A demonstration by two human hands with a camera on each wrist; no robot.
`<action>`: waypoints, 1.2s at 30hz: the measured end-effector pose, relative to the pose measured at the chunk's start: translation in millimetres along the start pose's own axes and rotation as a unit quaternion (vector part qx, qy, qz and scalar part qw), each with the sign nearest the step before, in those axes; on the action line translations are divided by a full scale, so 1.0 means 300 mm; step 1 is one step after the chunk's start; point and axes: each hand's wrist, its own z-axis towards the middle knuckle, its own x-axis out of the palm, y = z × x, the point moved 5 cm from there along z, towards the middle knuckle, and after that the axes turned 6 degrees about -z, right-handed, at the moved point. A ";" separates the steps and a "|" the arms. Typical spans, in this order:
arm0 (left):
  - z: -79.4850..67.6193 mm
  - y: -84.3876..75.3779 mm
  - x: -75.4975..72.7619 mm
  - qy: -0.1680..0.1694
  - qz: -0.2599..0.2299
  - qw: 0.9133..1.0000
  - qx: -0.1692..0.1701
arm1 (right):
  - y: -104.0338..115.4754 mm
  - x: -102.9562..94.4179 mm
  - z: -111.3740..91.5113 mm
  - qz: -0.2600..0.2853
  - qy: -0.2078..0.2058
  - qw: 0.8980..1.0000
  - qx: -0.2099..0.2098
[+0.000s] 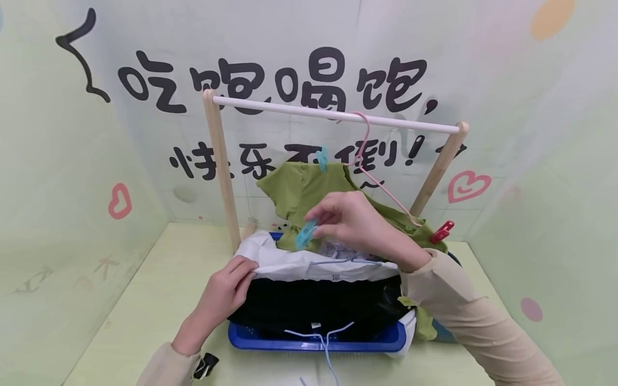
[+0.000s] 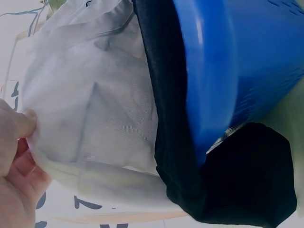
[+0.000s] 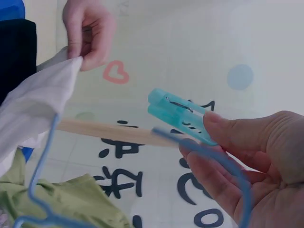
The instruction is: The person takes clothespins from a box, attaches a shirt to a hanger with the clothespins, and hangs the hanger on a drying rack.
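Clock hours as I read them remotely from the head view, white garment at centre, twelve on the far side.

- Table [image 1: 159, 268], one, pale: carries the lot.
- Rack [image 1: 289, 109], one: white bar on wooden posts, at twelve.
- Basket [image 1: 270, 340], one, blue plastic: near rim at six.
- Black garment [image 1: 309, 300], one: lies over the basket, at six.
- White garment [image 1: 285, 265], one: at centre, just beyond the black, its nine o'clock edge lifted.
- Green garment [image 1: 299, 187], one: at twelve, below the bar.
- Pink hanger [image 1: 386, 190], one: hooked over the bar at one, with the green garment.
- Blue hanger [image 1: 333, 261], one: at the white garment's far edge.
- Hands, two. My left hand [image 1: 224, 289], at nine, pinches the white garment's edge between thumb and fingers. My right hand [image 1: 350, 217], at one, pinches a clip.
- Red clip [image 1: 441, 232], one: on the green garment, between two and three.
- Held clip [image 3: 178, 114], one, translucent turquoise: in the right hand's thumb and fingers, at twelve, apart from the white garment.
- Second turquoise clip [image 1: 322, 159], one: on the green garment's top edge, at twelve.
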 end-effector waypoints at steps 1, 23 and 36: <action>0.002 0.000 0.001 -0.001 -0.002 1.000 -0.001 | 0.009 0.000 0.006 -0.003 -0.004 1.000 -0.005; 0.011 0.009 0.005 0.009 -0.023 1.000 -0.007 | 0.006 0.256 0.050 -0.160 0.076 0.982 -0.059; 0.010 0.011 0.004 0.013 -0.031 0.999 -0.010 | -0.002 0.298 0.035 -0.176 0.077 0.978 -0.077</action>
